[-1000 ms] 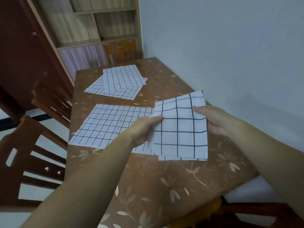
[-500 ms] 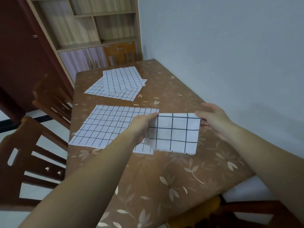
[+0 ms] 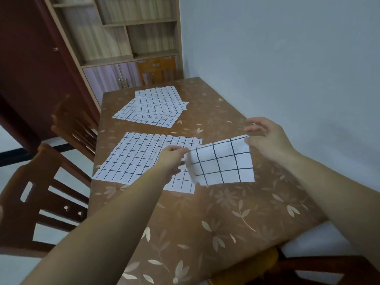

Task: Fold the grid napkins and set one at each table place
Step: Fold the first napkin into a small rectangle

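Note:
A folded white napkin with a black grid (image 3: 223,163) hangs a little above the brown flower-patterned table (image 3: 205,223). My left hand (image 3: 171,159) pinches its upper left corner. My right hand (image 3: 267,138) pinches the upper right corner with thumb and finger, the other fingers spread. Below and to the left, flat grid napkins (image 3: 139,159) lie on the table, partly covered by my left hand and the folded one. A second pile of grid napkins (image 3: 154,108) lies farther back.
Wooden chairs stand at the table's left side (image 3: 51,194), at its far end (image 3: 158,70) and at the near right corner (image 3: 308,270). A grey wall runs along the right. A shelf cabinet (image 3: 131,38) and a dark red door (image 3: 30,68) stand behind.
The napkin in my hands has gone from a large upright sheet to a shorter folded piece, lowered toward the table. My right hand's spare fingers have spread open.

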### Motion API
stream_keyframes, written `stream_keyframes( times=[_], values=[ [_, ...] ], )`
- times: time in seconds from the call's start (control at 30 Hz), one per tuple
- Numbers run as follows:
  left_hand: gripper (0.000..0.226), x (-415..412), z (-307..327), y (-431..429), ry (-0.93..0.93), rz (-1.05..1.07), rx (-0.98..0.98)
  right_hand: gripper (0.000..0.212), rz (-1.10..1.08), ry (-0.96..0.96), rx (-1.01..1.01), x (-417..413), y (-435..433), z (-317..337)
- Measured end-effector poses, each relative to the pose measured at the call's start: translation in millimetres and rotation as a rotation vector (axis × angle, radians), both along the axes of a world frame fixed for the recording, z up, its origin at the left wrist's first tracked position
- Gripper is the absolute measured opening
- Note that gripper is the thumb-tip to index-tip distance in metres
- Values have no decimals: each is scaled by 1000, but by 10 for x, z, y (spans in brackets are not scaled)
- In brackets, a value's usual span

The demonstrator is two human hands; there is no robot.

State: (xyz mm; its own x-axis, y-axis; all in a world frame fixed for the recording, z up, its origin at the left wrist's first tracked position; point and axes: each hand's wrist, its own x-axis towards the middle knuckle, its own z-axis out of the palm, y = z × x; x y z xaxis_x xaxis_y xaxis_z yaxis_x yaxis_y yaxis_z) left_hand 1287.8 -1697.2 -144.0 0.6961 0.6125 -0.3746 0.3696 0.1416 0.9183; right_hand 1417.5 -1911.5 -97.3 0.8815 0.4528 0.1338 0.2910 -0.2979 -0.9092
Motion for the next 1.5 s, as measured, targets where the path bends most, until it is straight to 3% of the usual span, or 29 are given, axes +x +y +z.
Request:
stream_keyframes(
  times=[0.07,0.13,0.23,0.37,0.4,0.5,0.6,0.67,0.77,0.8,0.97,1.1,1.23,1.33,1.43,1.5],
  values=[
    [47,13,-4,-29,4,-98,317,39,56,-41,-38,-26,51,18],
    [56,47,100,-160,-57,-325,520,35,103,-71,-63,-66,108,26],
    [64,160,251,-364,-67,-582,610,36,212,-108,-110,-170,162,80],
    [30,273,229,-433,-123,-662,658,47,352,-153,-147,-255,164,161],
    [33,285,209,-431,-118,-643,669,49,374,-165,-151,-257,162,177],
    [43,275,191,-425,-120,-599,614,52,381,-187,-227,-216,113,155],
    [33,248,242,-418,-143,-574,469,82,442,-169,-480,-144,12,81],
    [22,224,266,-393,-167,-552,342,73,490,-64,-524,-98,-26,22],
    [12,195,251,-333,-173,-552,214,14,432,28,-397,-13,-67,-47],
    [12,185,244,-314,-168,-546,179,6,395,35,-360,16,-75,-69],
    [20,184,242,-344,-239,-472,76,23,386,61,-352,16,-92,-83],
    [23,212,224,-346,-257,-418,47,8,330,80,-186,20,-56,-75],
    [16,238,239,-346,-318,-338,31,9,222,46,-31,12,-9,-59],
    [22,250,271,-332,-330,-387,65,8,156,73,41,30,25,-26],
    [17,276,308,-323,-341,-363,56,8,213,249,93,45,15,5],
    [11,291,335,-325,-378,-283,7,28,313,463,62,43,-19,-19]
  ],
)
